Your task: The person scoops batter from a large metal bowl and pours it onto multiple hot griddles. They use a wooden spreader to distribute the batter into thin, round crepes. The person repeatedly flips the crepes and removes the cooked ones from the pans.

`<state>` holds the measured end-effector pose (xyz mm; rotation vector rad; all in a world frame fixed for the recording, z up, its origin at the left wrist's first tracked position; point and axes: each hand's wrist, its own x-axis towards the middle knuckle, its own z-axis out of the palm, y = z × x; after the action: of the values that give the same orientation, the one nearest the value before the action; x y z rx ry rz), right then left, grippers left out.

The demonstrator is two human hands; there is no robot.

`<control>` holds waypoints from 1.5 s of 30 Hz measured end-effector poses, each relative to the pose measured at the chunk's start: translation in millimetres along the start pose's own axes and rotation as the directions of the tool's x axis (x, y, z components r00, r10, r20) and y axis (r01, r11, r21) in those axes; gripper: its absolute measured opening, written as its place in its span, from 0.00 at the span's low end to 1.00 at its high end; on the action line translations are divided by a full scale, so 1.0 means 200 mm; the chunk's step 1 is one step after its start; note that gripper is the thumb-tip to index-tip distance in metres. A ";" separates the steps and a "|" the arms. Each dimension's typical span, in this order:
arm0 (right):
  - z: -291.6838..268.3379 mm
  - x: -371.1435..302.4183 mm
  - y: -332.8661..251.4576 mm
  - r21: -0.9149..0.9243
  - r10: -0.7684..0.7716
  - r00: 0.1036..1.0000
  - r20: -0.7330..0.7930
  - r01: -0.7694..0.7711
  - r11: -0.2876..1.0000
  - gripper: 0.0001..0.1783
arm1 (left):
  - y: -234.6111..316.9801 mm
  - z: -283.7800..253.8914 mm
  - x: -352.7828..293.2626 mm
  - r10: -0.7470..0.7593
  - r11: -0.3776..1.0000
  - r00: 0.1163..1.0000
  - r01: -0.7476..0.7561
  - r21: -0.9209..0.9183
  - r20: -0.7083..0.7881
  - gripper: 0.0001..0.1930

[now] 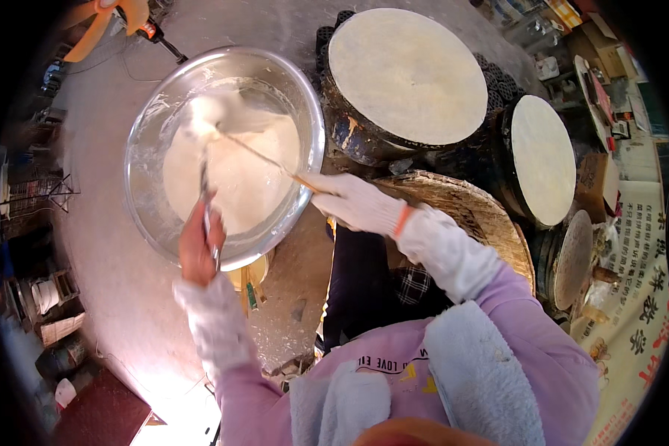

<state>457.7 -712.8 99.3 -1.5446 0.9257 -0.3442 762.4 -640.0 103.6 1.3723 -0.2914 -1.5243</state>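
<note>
Head view: a wide, round bowl (147, 160) of shiny metal was shown on the left, its inner wall streaked with pale residue.
Mixture: a smooth, cream-coloured mass (253, 182) was held inside the bowl.
Left hand: a slim metal handle (204, 178) was gripped over the bowl's near side by the bare left hand (202, 241), its fingers closed around it; the far end was lost in a pale blur.
Right hand: a thin brown stick (260, 154) was held between the narrowed fingers of the right hand (358, 202), which was covered by a white knitted glove; its far part was extended over the mixture to the blur.
Drums: flat, pale discs (407, 74) were borne on dark, worn drums (357, 137) at the right.
Wood: a rough, curved wooden edge (461, 197) was seen beside the right forearm.
Floor: everything was set above dull grey ground (100, 193).
Room: orange fan blades (89, 37) were visible at the upper left, a printed banner (617, 349) at the right.
</note>
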 end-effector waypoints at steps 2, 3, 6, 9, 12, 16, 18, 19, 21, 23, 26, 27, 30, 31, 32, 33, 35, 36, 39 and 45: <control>-0.04 -0.22 -0.11 0.093 0.121 0.981 0.153 -0.137 0.986 0.28 | -0.01 -0.04 -0.35 0.057 0.998 0.986 -0.051 0.045 -0.159 0.17; -0.04 -0.29 -0.14 0.143 0.154 0.970 0.188 -0.182 0.973 0.29 | -0.06 -0.07 -0.47 0.087 0.985 0.979 -0.057 0.163 -0.184 0.17; -0.02 -0.42 -0.20 0.172 0.232 0.937 0.261 -0.282 0.944 0.31 | -0.18 -0.25 -0.53 0.167 0.863 0.971 -0.060 0.502 -0.170 0.18; -0.03 -0.29 -0.16 -0.109 0.296 0.911 0.288 -0.275 0.955 0.31 | -0.42 -0.62 -0.29 0.551 0.075 0.801 -0.326 0.942 0.233 0.17; -0.09 -0.16 -0.02 -0.675 -0.159 0.918 0.363 0.376 0.634 0.27 | -0.38 -0.53 -0.13 0.463 -0.211 0.866 -0.101 0.972 0.191 0.17; -0.15 -0.13 -0.39 -0.792 0.181 0.866 0.466 0.318 0.521 0.26 | -0.30 -0.52 0.12 0.407 -0.290 0.899 -0.041 0.956 0.162 0.15; -0.19 -0.10 -0.41 -0.770 0.148 0.846 0.512 0.375 0.516 0.26 | -0.33 -0.56 0.25 0.371 -0.264 0.916 -0.052 0.963 0.151 0.13; -0.20 -0.08 -0.47 -0.753 0.141 0.839 0.525 0.381 0.536 0.26 | -0.41 -0.65 0.33 0.335 -0.250 0.930 -0.063 0.966 0.148 0.13; -0.22 -0.03 -0.43 -0.692 0.022 0.834 0.551 0.442 0.571 0.27 | -0.48 -0.70 0.39 0.305 -0.198 0.927 -0.161 0.967 0.217 0.15; -0.15 0.05 -0.44 -0.677 0.257 0.862 0.437 0.128 0.725 0.28 | -0.52 -0.83 0.45 0.160 -0.185 0.860 -0.455 0.871 0.484 0.15; -0.05 0.19 -0.25 -0.631 0.329 0.867 0.375 -0.021 0.776 0.22 | -0.40 -0.65 0.39 -0.175 0.301 0.959 -0.163 0.940 0.222 0.16; -0.04 0.26 -0.13 -0.687 0.318 0.867 0.383 0.037 0.726 0.19 | -0.35 -0.58 0.32 -0.368 0.447 0.929 0.137 0.884 0.042 0.16; -0.01 0.31 -0.19 -0.661 0.456 0.785 0.420 -0.079 0.746 0.12 | -0.35 -0.62 0.27 -0.491 0.622 0.871 0.368 0.691 -0.021 0.11; -0.01 0.31 -0.20 -0.621 0.507 0.751 0.424 -0.167 0.766 0.11 | -0.38 -0.61 0.25 -0.559 0.628 0.826 0.477 0.615 -0.070 0.11; -0.01 0.31 -0.23 -0.583 0.553 0.715 0.427 -0.250 0.773 0.10 | -0.39 -0.62 0.24 -0.582 0.687 0.813 0.515 0.512 -0.037 0.12; 0.00 0.31 -0.24 -0.544 0.587 0.691 0.421 -0.326 0.773 0.11 | -0.42 -0.61 0.22 -0.603 0.730 0.798 0.550 0.405 0.003 0.12; 0.01 0.21 -0.27 -0.238 0.625 0.658 0.419 -0.585 0.775 0.11 | -0.43 -0.53 0.14 -0.615 0.777 0.787 0.592 0.216 0.056 0.12; 0.02 0.18 -0.25 -0.067 0.579 0.679 0.452 -0.621 0.781 0.11 | -0.47 -0.47 0.11 -0.589 0.803 0.808 0.580 0.137 0.035 0.13; 0.10 0.09 -0.10 0.387 0.418 0.728 0.544 -0.659 0.645 0.08 | -0.62 -0.33 0.06 -0.525 0.846 0.851 0.524 -0.102 0.020 0.12; 0.41 -0.20 -0.25 0.866 0.317 0.893 0.320 -0.411 0.283 0.04 | -0.86 0.31 -0.26 0.137 0.990 0.991 -0.137 -0.022 0.002 0.14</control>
<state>506.3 -629.4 139.8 -0.2329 0.7518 -0.3593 613.4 -547.8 28.8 1.3054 -0.3624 -1.4128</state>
